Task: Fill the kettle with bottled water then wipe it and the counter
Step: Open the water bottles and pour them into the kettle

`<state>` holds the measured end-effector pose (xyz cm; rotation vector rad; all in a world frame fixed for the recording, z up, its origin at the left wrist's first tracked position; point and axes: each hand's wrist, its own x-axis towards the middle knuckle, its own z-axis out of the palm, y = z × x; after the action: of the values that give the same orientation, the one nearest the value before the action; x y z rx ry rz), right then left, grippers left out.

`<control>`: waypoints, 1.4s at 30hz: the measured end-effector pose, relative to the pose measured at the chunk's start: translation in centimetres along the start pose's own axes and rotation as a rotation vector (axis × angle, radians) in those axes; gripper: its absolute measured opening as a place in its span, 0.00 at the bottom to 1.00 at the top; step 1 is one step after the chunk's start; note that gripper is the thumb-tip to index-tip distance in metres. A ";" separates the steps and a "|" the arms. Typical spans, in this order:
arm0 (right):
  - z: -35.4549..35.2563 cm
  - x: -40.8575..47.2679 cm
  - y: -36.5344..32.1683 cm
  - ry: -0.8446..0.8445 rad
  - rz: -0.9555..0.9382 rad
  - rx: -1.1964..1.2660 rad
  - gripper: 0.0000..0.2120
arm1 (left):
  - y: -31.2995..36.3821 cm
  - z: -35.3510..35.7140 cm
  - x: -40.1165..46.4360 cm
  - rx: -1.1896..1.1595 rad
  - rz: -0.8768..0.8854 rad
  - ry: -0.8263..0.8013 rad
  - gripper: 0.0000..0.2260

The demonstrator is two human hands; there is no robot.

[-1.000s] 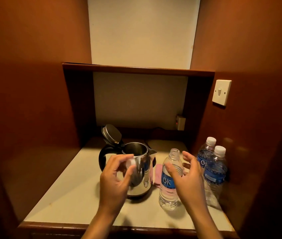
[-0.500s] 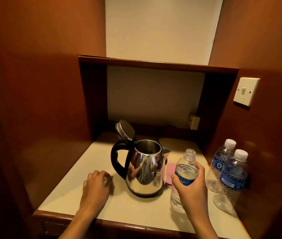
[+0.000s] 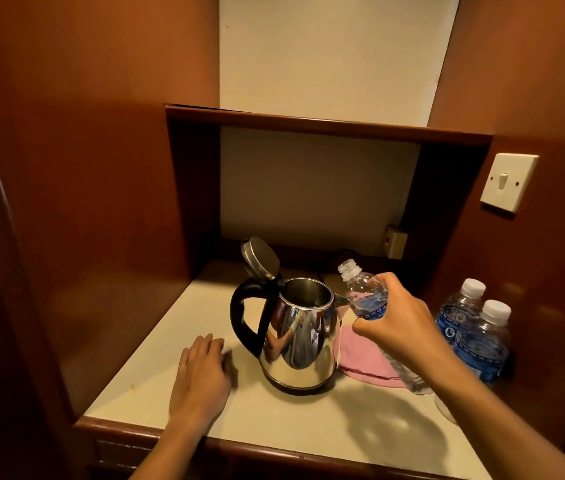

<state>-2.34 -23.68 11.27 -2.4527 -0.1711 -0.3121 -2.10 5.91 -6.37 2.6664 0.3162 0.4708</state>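
Head view: right hand (image 3: 400,325) clamped on uncapped bottle (image 3: 364,294), tilted toward kettle (image 3: 300,336), which stands lid-up mid-table (image 3: 135,375). Left hand (image 3: 201,372) flat on the table, fingers apart, gripping nothing visible. Risk: the neck sits right of the rim, so pouring now likely wets the pink cloth (image 3: 360,358). Bottle bottom hidden behind the wrist; kettle water level probably nil, unclear.

Steel kettle (image 3: 300,336) mid-tabletop (image 3: 156,368), lid (image 3: 260,258) hinged open. Right hand (image 3: 400,323) gripping uncapped bottle (image 3: 366,294), tilted toward kettle mouth. Left hand (image 3: 201,372) flat near front edge. Pink cloth (image 3: 364,358) beside kettle; two capped bottles (image 3: 475,337) along right edge.
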 end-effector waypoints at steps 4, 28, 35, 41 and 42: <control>-0.6 0.7 -0.6 -0.062 0.010 -0.264 0.35 | 0.3 -0.1 0.0 -0.011 -0.022 -0.049 0.22; -2.1 2.6 -3.1 -0.090 -0.092 -0.784 0.37 | 0.4 -0.6 -0.1 0.032 -0.010 -0.113 0.24; -2.3 2.8 -3.5 -0.071 -0.114 -0.812 0.37 | 0.5 -0.7 -0.2 0.027 -0.012 -0.112 0.24; -2.4 2.7 -3.6 -0.069 -0.120 -0.845 0.37 | 0.3 -0.6 -0.3 0.004 -0.008 -0.098 0.24; -2.4 2.7 -3.6 -0.069 -0.120 -0.848 0.37 | 0.3 -0.6 -0.3 0.003 -0.009 -0.098 0.24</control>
<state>-0.89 -22.24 15.97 -3.3019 -0.2541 -0.4114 -2.53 5.77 -5.79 2.6796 0.2995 0.3360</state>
